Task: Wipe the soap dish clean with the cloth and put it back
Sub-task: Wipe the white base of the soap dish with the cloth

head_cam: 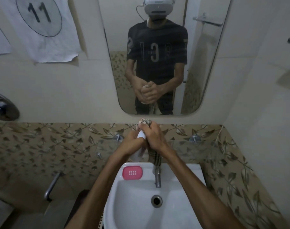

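Soap dish (140, 136) being held up over the sink's back edge, between both hands.

Left hand (132, 141) is curling round the white dish while the right hand (153, 137) is gripping the striped cloth (155, 157) bunched against it, the cloth's tail hanging down toward the tap (157, 176). A pink tray (132, 173) is sitting on the white sink (182, 195) rim, left of the tap.

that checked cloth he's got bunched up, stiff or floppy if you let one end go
Probably floppy: the cloth bunches tightly in the right hand and its free tail hangs straight down toward the tap. Likely light too, since it drapes without pulling the hands down.
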